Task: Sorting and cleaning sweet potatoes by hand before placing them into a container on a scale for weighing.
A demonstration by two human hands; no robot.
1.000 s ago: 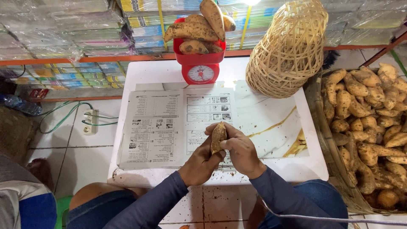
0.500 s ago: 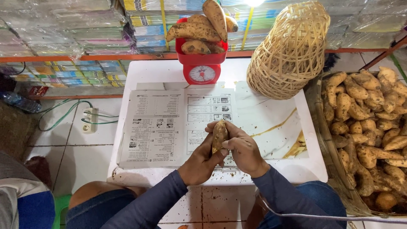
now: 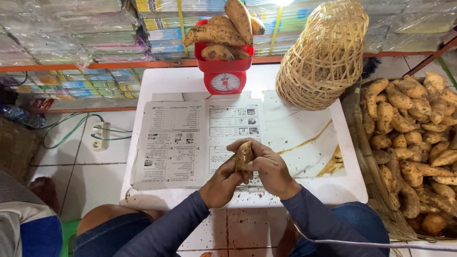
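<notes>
Both hands grip one small brown sweet potato (image 3: 244,155) upright above the near edge of a white table (image 3: 304,138). My left hand (image 3: 223,183) cups its lower end from the left. My right hand (image 3: 269,167) wraps its right side, fingers curled over the top. Under the hands lies a sheet of printed paper (image 3: 178,143). At the table's far side a red kitchen scale (image 3: 224,72) carries several long sweet potatoes (image 3: 216,34) in its pan.
A woven bamboo basket (image 3: 325,57) lies tipped on the table's far right. A big basket of sweet potatoes (image 3: 413,143) stands at the right. A white power strip (image 3: 101,135) lies on the tiled floor left. Another person's sleeve (image 3: 24,228) shows bottom left.
Both hands with the sweet potato have stayed over the same spot; the potato has turned slightly between the fingers. Nothing else moved.
</notes>
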